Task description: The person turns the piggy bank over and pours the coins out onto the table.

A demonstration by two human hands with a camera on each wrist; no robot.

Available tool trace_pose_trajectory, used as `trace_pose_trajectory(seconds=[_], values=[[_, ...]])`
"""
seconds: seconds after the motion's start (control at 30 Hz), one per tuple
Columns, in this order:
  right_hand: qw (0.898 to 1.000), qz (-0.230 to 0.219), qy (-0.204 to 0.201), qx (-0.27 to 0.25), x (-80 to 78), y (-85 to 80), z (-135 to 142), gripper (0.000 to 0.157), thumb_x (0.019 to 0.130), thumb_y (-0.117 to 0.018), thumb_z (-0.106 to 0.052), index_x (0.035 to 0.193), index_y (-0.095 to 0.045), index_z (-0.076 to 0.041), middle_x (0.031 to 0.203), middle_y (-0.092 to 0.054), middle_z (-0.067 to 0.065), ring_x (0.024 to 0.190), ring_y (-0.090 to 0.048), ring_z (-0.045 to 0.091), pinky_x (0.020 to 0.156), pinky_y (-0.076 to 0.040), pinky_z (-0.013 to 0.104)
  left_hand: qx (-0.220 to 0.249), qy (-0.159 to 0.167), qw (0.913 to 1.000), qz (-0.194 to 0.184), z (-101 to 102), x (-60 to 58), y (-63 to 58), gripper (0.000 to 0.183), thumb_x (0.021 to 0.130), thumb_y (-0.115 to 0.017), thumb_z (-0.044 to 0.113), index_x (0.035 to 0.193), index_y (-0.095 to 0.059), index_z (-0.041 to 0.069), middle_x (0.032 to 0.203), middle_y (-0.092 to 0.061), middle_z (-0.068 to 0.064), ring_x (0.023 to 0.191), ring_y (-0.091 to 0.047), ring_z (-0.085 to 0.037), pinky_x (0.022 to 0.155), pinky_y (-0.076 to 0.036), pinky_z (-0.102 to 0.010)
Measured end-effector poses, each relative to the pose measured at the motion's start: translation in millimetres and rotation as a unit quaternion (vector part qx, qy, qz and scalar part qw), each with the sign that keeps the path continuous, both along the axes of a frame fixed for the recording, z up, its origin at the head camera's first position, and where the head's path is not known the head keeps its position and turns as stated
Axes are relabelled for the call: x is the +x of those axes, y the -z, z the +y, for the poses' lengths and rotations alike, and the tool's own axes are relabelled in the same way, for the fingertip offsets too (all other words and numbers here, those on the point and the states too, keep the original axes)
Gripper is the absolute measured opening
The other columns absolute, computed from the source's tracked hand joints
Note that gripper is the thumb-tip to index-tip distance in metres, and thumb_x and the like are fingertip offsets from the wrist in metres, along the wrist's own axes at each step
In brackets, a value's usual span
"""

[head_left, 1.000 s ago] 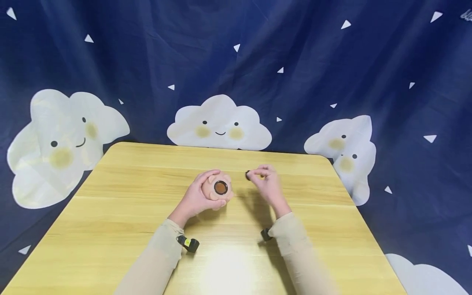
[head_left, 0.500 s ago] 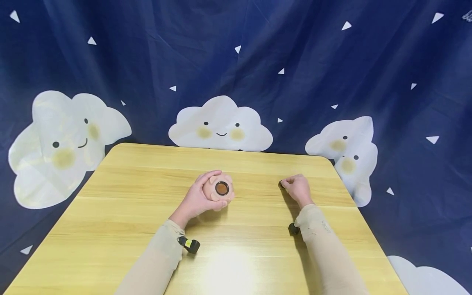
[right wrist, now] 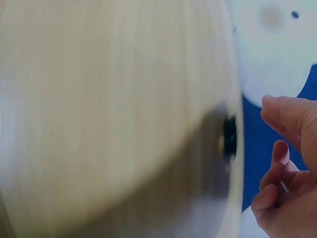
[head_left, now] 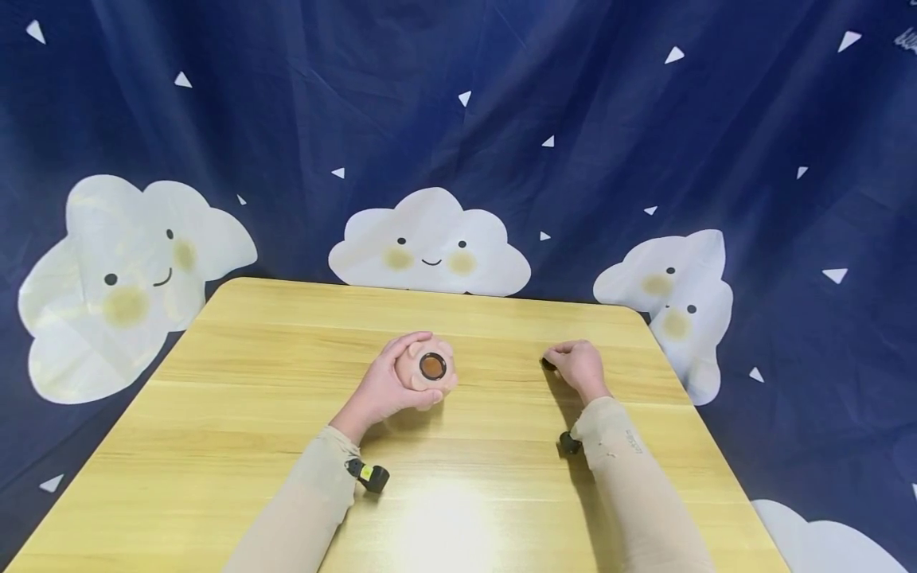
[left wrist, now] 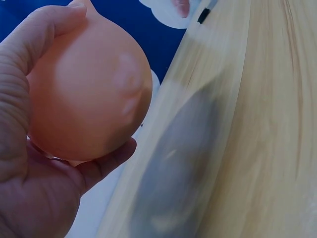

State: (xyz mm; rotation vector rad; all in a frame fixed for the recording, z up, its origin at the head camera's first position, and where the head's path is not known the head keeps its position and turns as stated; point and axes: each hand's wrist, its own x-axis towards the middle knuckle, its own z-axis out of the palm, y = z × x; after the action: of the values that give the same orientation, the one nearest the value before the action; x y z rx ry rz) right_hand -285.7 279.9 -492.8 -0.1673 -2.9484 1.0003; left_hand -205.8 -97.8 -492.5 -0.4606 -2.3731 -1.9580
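My left hand (head_left: 383, 386) grips a round pink piggy bank (head_left: 410, 368), fingers and thumb around its sides. Its underside faces up, showing stubby feet and a black-rimmed round opening (head_left: 433, 366) with a brownish inside. Seen in the left wrist view, the smooth body of the piggy bank (left wrist: 94, 89) is held above the table. A small black plug (right wrist: 229, 137) lies on the table at the right. My right hand (head_left: 579, 368) hovers right beside it; in the right wrist view the hand's loosely curled fingers (right wrist: 290, 111) are apart from the plug.
The light wooden table (head_left: 286, 477) carries the shadows of both arms. Behind it hangs a dark blue curtain (head_left: 573, 64) with white clouds (head_left: 430, 239). Small black wrist cameras (head_left: 374, 479) sit on both sleeves.
My right hand has moved to the right with the black plug, set it down on the table and let it go. The left hand keeps the piggy bank almost still.
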Motion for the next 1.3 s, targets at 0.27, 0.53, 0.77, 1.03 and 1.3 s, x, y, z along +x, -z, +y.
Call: trace_pose_trajectory(seconds=[0.27, 0.53, 0.77, 1.03, 1.3], values=[[0.976, -0.048, -0.093, -0.190, 23.3, -16.8, -62, 0.037, 0.102, -0.073, -0.035, 0.128, -0.077, -0.009, 0.130, -0.076, 0.016, 0.116, -0.072, 0.031, 0.105, -0.058, 0.047, 0.019, 0.012, 0.9996, -0.018, 0, 0.2, 0.0, 0.096, 0.071, -0.101, 0.012, 0.152, -0.055, 0.033, 0.155, -0.055, -0.001, 0.139, -0.056, -0.034, 0.113, -0.051, -0.047], [0.799, -0.250, -0.258, -0.481, 52.7, -14.2, -130, 0.069, 0.111, -0.057, -0.042, 0.170, -0.029, -0.020, 0.158, -0.055, 0.019, 0.114, -0.076, 0.027, 0.107, -0.059, 0.056, 0.034, 0.037, 0.9984, -0.025, 2, 0.0, 2.1, 0.096, 0.075, -0.098, 0.011, 0.155, -0.051, 0.034, 0.154, -0.056, -0.006, 0.140, -0.056, -0.038, 0.112, -0.052, -0.043], [0.751, -0.259, -0.276, -0.541, 56.4, -9.3, -138, 0.061, 0.115, -0.046, -0.039, 0.170, -0.026, -0.026, 0.128, -0.075, 0.002, 0.108, -0.076, 0.023, 0.097, -0.064, 0.045, -0.012, 0.043, 0.9983, -0.037, 0, 1.8, -0.4, 0.116, 0.082, -0.095, 0.028, 0.172, -0.021, 0.034, 0.170, -0.041, -0.011, 0.147, -0.052, -0.037, 0.124, -0.042, -0.058], [0.795, -0.207, -0.226, -0.524, 53.2, -7.6, -136, 0.066, 0.112, -0.055, -0.034, 0.171, -0.024, -0.030, 0.142, -0.063, 0.022, 0.101, -0.075, 0.021, 0.093, -0.065, 0.039, -0.086, 0.039, 0.9939, -0.057, -1, 4.5, -5.8, 0.121, 0.089, -0.087, 0.044, 0.174, -0.005, 0.022, 0.175, -0.031, -0.017, 0.156, -0.043, -0.037, 0.129, -0.035, -0.058], [0.804, -0.156, -0.254, -0.514, 49.8, -9.1, -133, 0.075, 0.110, -0.061, -0.025, 0.172, -0.020, -0.031, 0.159, -0.045, 0.035, 0.093, -0.075, 0.016, 0.085, -0.065, 0.032, 0.029, 0.069, 0.9889, -0.128, -6, 2.0, -8.3, 0.089, 0.107, -0.068, 0.034, 0.174, -0.010, 0.025, 0.173, -0.036, -0.018, 0.129, -0.067, -0.030, 0.101, -0.062, -0.047]])
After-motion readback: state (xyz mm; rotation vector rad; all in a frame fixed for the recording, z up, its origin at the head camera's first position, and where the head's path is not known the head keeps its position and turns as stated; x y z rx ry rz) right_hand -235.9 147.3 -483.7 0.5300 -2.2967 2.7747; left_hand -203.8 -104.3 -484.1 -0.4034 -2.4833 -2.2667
